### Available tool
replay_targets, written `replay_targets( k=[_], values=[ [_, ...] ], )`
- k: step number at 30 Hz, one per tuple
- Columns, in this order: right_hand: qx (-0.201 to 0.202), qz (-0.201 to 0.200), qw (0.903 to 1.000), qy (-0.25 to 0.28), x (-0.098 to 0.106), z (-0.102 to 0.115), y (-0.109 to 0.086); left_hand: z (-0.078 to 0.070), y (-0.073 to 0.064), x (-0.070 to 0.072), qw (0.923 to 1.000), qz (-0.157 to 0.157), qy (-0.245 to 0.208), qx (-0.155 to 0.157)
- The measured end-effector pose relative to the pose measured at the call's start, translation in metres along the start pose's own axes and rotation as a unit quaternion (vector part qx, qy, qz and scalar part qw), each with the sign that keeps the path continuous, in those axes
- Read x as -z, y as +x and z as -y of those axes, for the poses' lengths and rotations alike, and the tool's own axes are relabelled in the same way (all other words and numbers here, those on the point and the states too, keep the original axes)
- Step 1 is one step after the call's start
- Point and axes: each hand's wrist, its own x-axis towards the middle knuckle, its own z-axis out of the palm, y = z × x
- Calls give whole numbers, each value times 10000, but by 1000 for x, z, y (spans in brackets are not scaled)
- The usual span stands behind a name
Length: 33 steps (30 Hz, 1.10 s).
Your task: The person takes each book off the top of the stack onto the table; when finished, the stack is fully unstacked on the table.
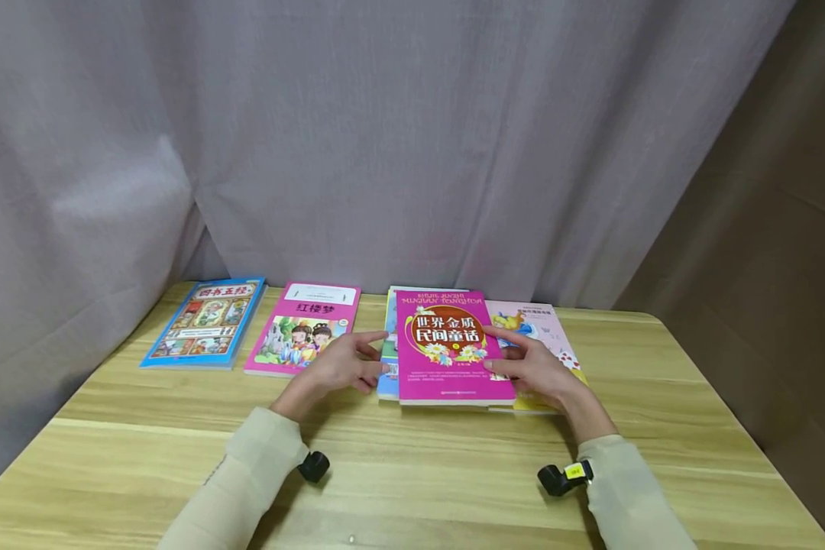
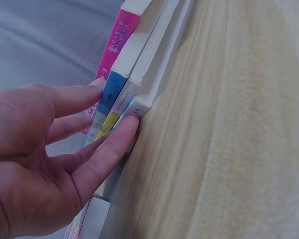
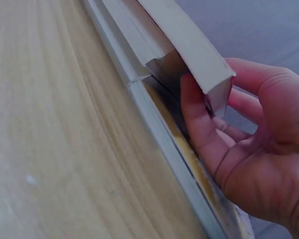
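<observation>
A magenta book with a round red title panel lies on top of a pile. From under its left side a blue-and-green book sticks out, and a pale pink and yellow book shows at its right. My left hand touches the pile's left side, index fingertip near the magenta spine and thumb against the lowest book. At the other side, my right hand pinches the magenta book's edge, its thumb by the lower corner, the other fingers partly hidden.
To the left on the wooden table lie a pink book with two cartoon figures and a blue-bordered book. A grey curtain hangs behind the table's back edge.
</observation>
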Motion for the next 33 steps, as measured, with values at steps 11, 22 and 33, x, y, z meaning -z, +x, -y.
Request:
replay_targets(
  k=[11, 22, 33],
  values=[
    [117, 111, 9984, 547, 5, -2, 2, 3, -1, 3, 9999, 42, -143, -57],
    [152, -97, 9940, 1075, 17, 4, -5, 1, -2, 4, 10000, 15, -76, 1],
    [254, -319, 9964, 745, 34, 6, -20, 0, 0, 1, 10000, 36, 57, 32]
  ],
)
